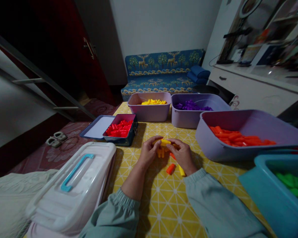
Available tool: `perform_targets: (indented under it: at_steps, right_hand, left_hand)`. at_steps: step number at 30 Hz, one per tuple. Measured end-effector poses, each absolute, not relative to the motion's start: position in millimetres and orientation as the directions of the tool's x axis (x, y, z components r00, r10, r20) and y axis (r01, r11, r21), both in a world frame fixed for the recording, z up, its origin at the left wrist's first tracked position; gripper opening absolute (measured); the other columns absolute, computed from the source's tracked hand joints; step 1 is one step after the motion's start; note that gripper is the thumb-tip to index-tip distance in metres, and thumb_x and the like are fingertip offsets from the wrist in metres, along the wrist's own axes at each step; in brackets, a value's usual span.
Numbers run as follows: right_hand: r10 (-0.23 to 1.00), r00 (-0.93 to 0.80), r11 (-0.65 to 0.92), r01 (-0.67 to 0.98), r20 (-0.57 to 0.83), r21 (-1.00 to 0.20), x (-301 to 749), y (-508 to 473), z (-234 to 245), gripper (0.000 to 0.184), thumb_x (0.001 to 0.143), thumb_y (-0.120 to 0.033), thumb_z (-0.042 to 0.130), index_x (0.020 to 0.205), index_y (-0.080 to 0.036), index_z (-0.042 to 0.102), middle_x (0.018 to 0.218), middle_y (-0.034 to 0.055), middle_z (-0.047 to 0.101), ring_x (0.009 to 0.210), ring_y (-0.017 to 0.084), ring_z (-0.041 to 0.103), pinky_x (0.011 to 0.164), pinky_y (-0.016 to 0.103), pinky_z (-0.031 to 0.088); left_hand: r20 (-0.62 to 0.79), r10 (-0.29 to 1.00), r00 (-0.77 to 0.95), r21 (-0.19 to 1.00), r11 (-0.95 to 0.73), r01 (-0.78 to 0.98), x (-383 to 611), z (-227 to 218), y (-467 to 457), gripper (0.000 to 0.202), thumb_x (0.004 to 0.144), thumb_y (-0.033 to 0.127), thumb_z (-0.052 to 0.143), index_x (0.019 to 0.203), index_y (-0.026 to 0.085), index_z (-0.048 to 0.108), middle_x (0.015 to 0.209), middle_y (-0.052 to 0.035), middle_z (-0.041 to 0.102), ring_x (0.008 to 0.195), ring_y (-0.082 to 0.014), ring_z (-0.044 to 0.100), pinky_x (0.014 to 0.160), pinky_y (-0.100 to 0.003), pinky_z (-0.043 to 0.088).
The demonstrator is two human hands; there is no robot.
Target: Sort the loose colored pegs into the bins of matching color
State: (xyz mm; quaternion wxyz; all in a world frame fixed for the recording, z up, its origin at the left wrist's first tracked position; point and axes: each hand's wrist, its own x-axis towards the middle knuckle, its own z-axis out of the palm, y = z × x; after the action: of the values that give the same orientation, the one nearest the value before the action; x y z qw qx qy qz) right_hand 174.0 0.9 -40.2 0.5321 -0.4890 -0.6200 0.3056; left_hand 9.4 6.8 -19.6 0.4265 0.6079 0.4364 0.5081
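Both my hands meet over the middle of the yellow patterned tablecloth. My left hand (149, 150) has its fingers closed on one end of a yellow plastic building piece (165, 141). At the other end, my right hand (181, 152) pinches the same piece. Just below the fingers are orange-yellow pieces (161, 152); I cannot tell whether they are joined to the held one. An orange piece (171, 169) lies on the cloth, and a yellow piece (181, 171) lies by my right wrist. Another orange piece is partly hidden by my right hand.
Lilac bins hold yellow pieces (154, 102), purple pieces (192, 106) and orange pieces (238, 137). A teal bin (270, 185) with green pieces stands at right. Left are an open case of red pieces (120, 128) and a white lidded box (76, 185). Beyond is a blue sofa (161, 76).
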Motion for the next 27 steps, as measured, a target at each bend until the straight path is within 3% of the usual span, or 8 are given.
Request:
perform_targets:
  at_steps: [3,7,10,21,27]
  right_hand:
    - [0.929,0.033,0.343,0.290,0.367,-0.894,173.0,0.7,-39.6,0.020,0.084,-0.035,0.064,0.098,-0.022,0.072,0.100,0.0058,0.073,0.090,0.021,0.069,0.079,0.032,0.056]
    - [0.911,0.018,0.385,0.323,0.412,-0.865,172.8,0.6,-37.7,0.017,0.083,-0.030,0.063,0.095,-0.023,0.072,0.097,0.0051,0.073,0.089,0.020,0.069,0.079,0.032,0.056]
    - [0.906,0.019,0.391,0.342,0.423,-0.854,172.6,0.6,-37.5,0.016,0.082,-0.029,0.063,0.094,-0.023,0.073,0.097,0.0048,0.073,0.089,0.020,0.068,0.082,0.033,0.055]
    - [0.935,0.047,0.326,0.276,0.351,-0.904,171.1,-1.6,-36.8,0.023,0.084,-0.040,0.064,0.096,-0.023,0.072,0.100,0.0057,0.073,0.093,0.022,0.068,0.085,0.037,0.055]
    - [0.932,0.110,0.302,0.293,0.345,-0.907,172.9,0.3,-34.1,0.025,0.084,-0.042,0.064,0.094,-0.020,0.071,0.100,0.0071,0.073,0.096,0.023,0.067,0.089,0.039,0.052]
  left_hand:
    - [0.240,0.963,0.125,0.965,-0.250,0.078,9.8,-21.2,6.5,0.033,0.088,0.039,0.058,0.109,0.016,0.069,0.080,-0.0042,0.071,0.064,-0.0135,0.062,0.061,-0.024,0.050]
    - [0.301,0.940,0.161,0.945,-0.316,0.080,10.4,-20.8,5.5,0.030,0.085,0.037,0.064,0.107,0.017,0.070,0.103,-0.0073,0.073,0.089,-0.0181,0.067,0.079,-0.027,0.052]
    - [0.326,0.931,0.165,0.931,-0.347,0.115,10.6,-19.0,4.8,0.026,0.082,0.033,0.069,0.104,0.018,0.071,0.103,-0.0065,0.073,0.096,-0.0197,0.067,0.086,-0.029,0.050]
    - [0.297,0.951,0.088,0.940,-0.307,0.147,10.5,-16.5,4.8,0.021,0.081,0.032,0.067,0.096,0.018,0.072,0.098,-0.0073,0.074,0.093,-0.0210,0.067,0.084,-0.030,0.052]
    - [0.269,0.963,-0.027,0.961,-0.266,0.071,8.5,-22.3,9.9,0.027,0.082,0.037,0.066,0.099,0.017,0.070,0.086,-0.0048,0.072,0.064,-0.0139,0.063,0.062,-0.024,0.051]
